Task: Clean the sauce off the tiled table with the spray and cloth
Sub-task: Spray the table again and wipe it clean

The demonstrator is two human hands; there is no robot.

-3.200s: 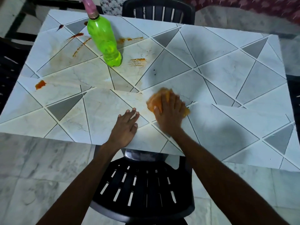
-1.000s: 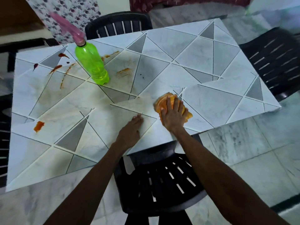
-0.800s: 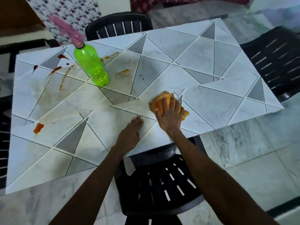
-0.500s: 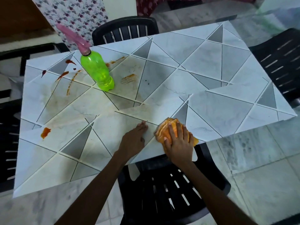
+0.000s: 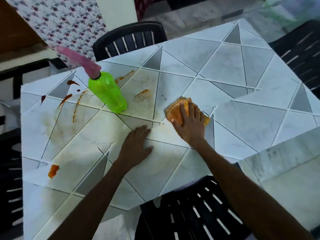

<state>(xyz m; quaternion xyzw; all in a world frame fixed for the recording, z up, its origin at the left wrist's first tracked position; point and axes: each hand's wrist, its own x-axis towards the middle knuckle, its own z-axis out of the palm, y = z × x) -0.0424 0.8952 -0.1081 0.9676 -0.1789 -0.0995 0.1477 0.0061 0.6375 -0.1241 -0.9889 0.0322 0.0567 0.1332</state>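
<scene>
1. The right hand (image 5: 189, 124) lies palm down on the orange cloth (image 5: 178, 110), fingers spread, pressing it flat against the tiled bench (image 5: 242, 80) rather than gripping it.
2. The cloth sits near the middle of the bench, bunched, with its far edge and right corner showing past the fingers.
3. The left hand (image 5: 136, 147) rests flat and open on bare tile, just left of the right hand and nearer the front edge, holding nothing; the 2 hands are apart.
4. The green spray bottle (image 5: 108, 93) stands upright to the left of the cloth, well apart from it, with a pink trigger head (image 5: 78, 60) pointing up and to the left.
5. Sauce (image 5: 53, 170) remains on the left part of the bench: 1 orange blob near the left edge, dark red drops and streaks behind the bottle, and an orange smear (image 5: 142, 95) between bottle and cloth.
6. A faint yellowish film covers the tiles around the left hand.
7. A black slatted chair (image 5: 199, 215) is tucked in at the front edge below the arms; another chair (image 5: 131, 38) stands at the far side.
</scene>
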